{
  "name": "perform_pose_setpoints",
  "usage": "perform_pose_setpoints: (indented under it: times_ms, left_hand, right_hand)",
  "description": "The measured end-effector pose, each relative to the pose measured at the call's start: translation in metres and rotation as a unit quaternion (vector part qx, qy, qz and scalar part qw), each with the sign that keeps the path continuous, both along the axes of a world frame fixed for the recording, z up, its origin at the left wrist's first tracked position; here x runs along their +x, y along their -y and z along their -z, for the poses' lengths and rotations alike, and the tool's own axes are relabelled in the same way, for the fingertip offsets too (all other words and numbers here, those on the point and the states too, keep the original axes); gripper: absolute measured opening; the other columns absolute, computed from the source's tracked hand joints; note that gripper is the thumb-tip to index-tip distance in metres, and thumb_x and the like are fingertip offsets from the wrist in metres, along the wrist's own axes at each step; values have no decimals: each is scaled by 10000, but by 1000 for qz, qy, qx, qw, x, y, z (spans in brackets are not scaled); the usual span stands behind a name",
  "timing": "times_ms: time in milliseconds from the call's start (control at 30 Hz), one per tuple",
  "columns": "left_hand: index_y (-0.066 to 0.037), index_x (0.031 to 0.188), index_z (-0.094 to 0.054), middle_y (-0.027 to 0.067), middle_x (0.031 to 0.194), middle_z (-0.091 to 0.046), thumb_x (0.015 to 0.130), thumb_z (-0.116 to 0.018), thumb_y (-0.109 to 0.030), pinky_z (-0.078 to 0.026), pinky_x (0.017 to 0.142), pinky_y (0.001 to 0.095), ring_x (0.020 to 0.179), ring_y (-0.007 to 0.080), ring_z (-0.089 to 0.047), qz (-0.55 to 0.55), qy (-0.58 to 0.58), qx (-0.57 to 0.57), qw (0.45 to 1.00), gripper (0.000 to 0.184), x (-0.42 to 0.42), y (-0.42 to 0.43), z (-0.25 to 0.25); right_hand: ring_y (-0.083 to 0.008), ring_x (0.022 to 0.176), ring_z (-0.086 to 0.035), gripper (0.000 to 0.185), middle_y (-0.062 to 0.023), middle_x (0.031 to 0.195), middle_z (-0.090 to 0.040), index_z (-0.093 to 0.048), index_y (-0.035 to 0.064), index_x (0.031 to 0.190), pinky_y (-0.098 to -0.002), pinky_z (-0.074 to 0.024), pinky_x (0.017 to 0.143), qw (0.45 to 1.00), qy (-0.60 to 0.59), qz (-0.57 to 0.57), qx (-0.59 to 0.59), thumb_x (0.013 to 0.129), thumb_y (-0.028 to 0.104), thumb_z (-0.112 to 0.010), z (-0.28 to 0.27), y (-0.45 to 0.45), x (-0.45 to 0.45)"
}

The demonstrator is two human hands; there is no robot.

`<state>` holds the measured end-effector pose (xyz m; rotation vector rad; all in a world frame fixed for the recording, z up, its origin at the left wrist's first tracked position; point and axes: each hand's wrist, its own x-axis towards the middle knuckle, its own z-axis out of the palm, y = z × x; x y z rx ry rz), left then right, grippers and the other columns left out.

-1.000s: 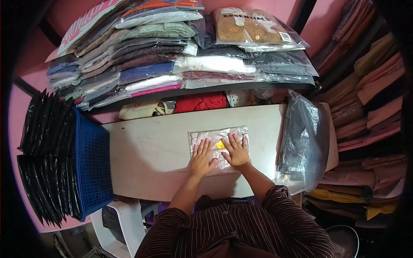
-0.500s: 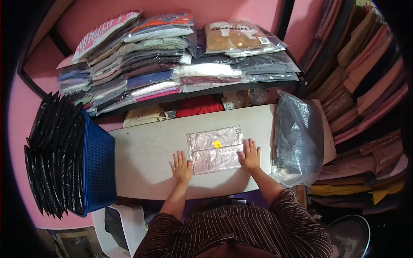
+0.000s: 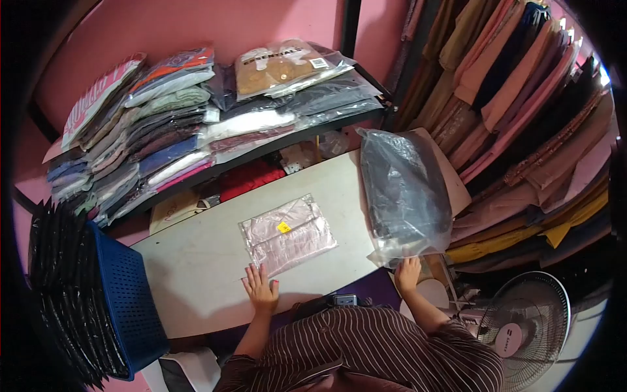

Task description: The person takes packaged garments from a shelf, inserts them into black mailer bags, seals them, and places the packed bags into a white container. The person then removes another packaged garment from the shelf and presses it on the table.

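Note:
A folded pink garment in a clear bag (image 3: 290,236) lies flat on the white table (image 3: 196,261), with a small yellow label (image 3: 283,227) on it. My left hand (image 3: 261,290) rests palm down with its fingers spread, just below the bag's lower left edge. At the right end of the table sits a large clear plastic bag (image 3: 405,189) with dark contents. My right hand (image 3: 408,273) is at that bag's lower edge, its fingers together against the plastic; what lies between them is too small to make out.
Bagged clothes are piled on a shelf (image 3: 261,137) behind the table. A blue basket (image 3: 130,294) with black packages (image 3: 62,300) stands at the left. Garments hang at the right (image 3: 503,98), above a standing fan (image 3: 522,333).
Both hands have left the pink garment's bag. My right hand has moved right to the large plastic bag, while my left stays flat on the table. The view has turned right.

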<state>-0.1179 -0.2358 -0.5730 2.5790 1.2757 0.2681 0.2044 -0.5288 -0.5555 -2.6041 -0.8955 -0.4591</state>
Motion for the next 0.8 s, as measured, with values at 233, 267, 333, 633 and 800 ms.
perform_pose_setpoints:
  times_ms: [233,267,333,633,800]
  left_hand:
    - [-61,1457,-331,238,1524,-235,863,-526,-404,-67,1134,568,1428,387,-175,2,-9,-10,1000,712,-1,-1,5]
    - [-61,1457,-331,238,1524,-235,863,-526,-404,-67,1134,568,1428,387,-175,3,-9,-8,1000,712,-2,-3,5]
    - [-60,1465,-313,240,1531,-211,869,-519,-417,-73,1132,572,1431,388,-163,7,-40,-27,999,724,-3,-4,5]
    - [-63,1494,-231,251,1548,-138,872,-532,-446,-65,1120,596,1437,415,-107,18,-67,-88,994,790,-4,-9,-4]
    - [-70,1494,-234,247,1549,-136,867,-541,-448,-74,1119,597,1437,411,-111,19,-71,-100,992,794,-4,-10,-5]
  right_hand:
    - [-393,1272,-427,655,-218,1411,-421,-438,105,1389,-488,-353,1039,997,61,-48,-21,779,187,-661,69,-52,105]
    - [-393,1272,-427,655,-218,1411,-421,-438,105,1389,-488,-353,1039,997,61,-47,-19,779,187,-661,71,-59,111]
    - [-353,1176,-515,550,-179,1269,-542,-526,79,1303,-469,-414,961,996,-8,-66,55,787,185,-685,67,-76,115]
    - [-365,903,-585,375,-132,1066,-604,-617,104,1153,-492,-450,775,998,-14,46,-38,840,308,-589,39,-90,122]
    - [-300,1052,-563,315,-89,1082,-603,-670,208,1116,-537,-367,917,991,-108,76,-33,838,303,-554,68,-81,145]
